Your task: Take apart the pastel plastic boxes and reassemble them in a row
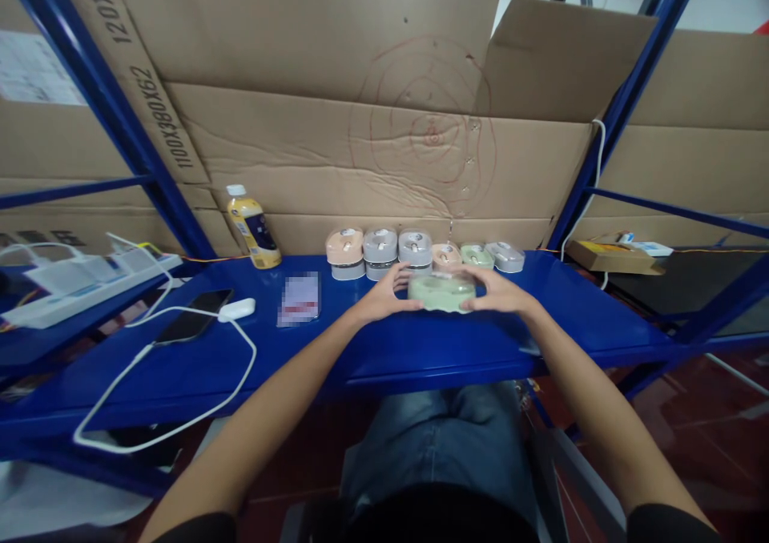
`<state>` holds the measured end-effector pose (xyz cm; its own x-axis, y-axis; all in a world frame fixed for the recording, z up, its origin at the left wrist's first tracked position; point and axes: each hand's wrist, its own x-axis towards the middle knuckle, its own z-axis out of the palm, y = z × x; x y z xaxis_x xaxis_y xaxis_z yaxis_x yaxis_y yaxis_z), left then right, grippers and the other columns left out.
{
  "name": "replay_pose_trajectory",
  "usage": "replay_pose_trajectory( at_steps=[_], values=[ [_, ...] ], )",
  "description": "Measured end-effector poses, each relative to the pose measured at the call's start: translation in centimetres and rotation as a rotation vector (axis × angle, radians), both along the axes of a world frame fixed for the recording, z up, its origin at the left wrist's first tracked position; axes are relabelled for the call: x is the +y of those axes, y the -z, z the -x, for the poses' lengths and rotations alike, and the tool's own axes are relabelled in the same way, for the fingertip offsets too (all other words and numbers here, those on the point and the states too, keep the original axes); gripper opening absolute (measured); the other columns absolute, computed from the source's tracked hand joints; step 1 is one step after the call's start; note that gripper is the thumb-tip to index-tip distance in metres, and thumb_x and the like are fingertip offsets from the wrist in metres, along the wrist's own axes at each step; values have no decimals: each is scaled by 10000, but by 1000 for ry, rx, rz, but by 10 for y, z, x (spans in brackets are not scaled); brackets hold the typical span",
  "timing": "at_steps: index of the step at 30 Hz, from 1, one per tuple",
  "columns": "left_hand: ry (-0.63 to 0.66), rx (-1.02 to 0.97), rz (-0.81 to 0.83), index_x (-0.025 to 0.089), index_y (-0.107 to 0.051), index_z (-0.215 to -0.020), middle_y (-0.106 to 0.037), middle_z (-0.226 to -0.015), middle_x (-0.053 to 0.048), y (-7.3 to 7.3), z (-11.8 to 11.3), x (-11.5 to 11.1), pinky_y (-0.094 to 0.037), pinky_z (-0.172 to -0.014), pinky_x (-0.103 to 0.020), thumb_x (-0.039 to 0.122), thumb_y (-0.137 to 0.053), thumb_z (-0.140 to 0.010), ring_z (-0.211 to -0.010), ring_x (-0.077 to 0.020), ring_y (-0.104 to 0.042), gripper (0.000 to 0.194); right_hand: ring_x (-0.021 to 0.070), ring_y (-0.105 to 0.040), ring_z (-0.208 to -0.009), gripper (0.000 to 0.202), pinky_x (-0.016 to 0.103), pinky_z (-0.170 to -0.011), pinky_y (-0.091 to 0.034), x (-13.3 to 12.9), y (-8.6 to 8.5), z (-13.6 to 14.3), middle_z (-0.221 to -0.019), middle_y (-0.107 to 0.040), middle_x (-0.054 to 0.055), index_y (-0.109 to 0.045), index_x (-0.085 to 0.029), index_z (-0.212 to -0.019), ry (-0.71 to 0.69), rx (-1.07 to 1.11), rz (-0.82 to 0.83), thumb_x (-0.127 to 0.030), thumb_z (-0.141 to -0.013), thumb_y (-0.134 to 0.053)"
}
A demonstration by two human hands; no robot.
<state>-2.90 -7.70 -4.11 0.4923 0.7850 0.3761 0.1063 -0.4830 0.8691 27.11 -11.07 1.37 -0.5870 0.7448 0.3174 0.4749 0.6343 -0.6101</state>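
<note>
Between my two hands is a pale green box [441,293] with a clear, see-through lid, held above the front part of the blue shelf table. My left hand [389,296] grips its left end, thumb at the near side and fingers behind. At the right end, my right hand [493,291] holds it the same way. Just behind stand similar lidded boxes in a row: a peach box [345,248], a grey box [380,248] and another grey box [415,248] on the left, each on top of another box. Farther right are a small peach box [446,255], a green box [477,255] and a grey box [505,256].
A yellow drink bottle [255,231] stands at the back left. Nearer are a blurred-out card or packet [299,299], a phone [193,316] and a white cable [245,383]. A power strip [90,287] lies far left. Cardboard [288,142] walls the back between blue posts.
</note>
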Motion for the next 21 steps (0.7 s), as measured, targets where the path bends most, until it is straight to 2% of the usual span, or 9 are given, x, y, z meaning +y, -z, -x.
replay_pose_trajectory(
  at_steps=[2, 4, 7, 9, 12, 15, 19, 21],
  values=[
    [84, 47, 4, 228, -390, -1508, -569, -1456, -206, 0, 1, -4, -391, -1202, -576, 337, -953, -605, -1403, -339, -547, 1070, 318, -567, -1379, 801, 506, -1190, -411, -3, 13, 5, -1497, -597, 84, -543, -254, -1455, -78, -35, 48, -416, -728, -838],
    [123, 100, -20, 214, -414, -1490, -605, -1412, -197, 1, 0, -8, -415, -1179, -571, 331, -960, -585, -1369, -342, -578, 1063, 331, -558, -1391, 916, 523, -1192, -411, 1, 22, 9, -1524, -571, 108, -494, -241, -1503, -100, -75, 55, -419, -687, -872],
    [76, 169, -107, 208, -433, -1473, -639, -1363, -174, 1, -2, -12, -459, -1126, -568, 366, -965, -581, -1282, -347, -637, 1050, 371, -509, -1433, 1065, 565, -1207, -385, 8, 27, 17, -1578, -507, 144, -447, -228, -1546, -68, -177, -4, -477, -624, -918],
    [34, 200, -166, 214, -428, -1480, -656, -1338, -158, 1, -3, -13, -478, -1103, -557, 398, -959, -596, -1250, -345, -652, 1048, 389, -501, -1435, 1086, 584, -1195, -397, 11, 27, 26, -1572, -511, 145, -454, -241, -1546, -49, -215, -73, -537, -611, -922],
    [13, 227, -215, 218, -411, -1497, -659, -1342, -151, 1, -3, -11, -491, -1088, -535, 404, -944, -610, -1252, -346, -645, 1051, 389, -556, -1373, 1025, 582, -1139, -459, 13, 26, 45, -1499, -580, 139, -486, -258, -1524, -47, -206, -173, -598, -646, -892],
    [-7, 245, -243, 212, -385, -1518, -636, -1375, -154, -1, -2, -10, -493, -1086, -524, 404, -936, -609, -1269, -353, -628, 1080, 367, -603, -1317, 945, 562, -1116, -480, 16, 28, 52, -1450, -621, 131, -529, -262, -1488, -30, -133, -181, -617, -679, -864],
    [-55, 333, -319, 205, -389, -1550, -606, -1389, -148, -6, 1, -13, -468, -1116, -535, 439, -908, -655, -1287, -361, -596, 1060, 319, -613, -1309, 751, 533, -1144, -457, 25, 30, 28, -1444, -633, 96, -570, -259, -1431, 94, 82, -70, -601, -794, -773],
    [-61, 399, -371, 222, -537, -1465, -593, -1369, -128, -7, 2, -15, -448, -1142, -531, 451, -854, -727, -1284, -354, -591, 836, 312, -623, -1290, 675, 538, -1134, -467, 29, 30, 10, -1424, -647, 83, -568, -269, -1420, 221, 163, -20, -602, -850, -709]
  ],
)
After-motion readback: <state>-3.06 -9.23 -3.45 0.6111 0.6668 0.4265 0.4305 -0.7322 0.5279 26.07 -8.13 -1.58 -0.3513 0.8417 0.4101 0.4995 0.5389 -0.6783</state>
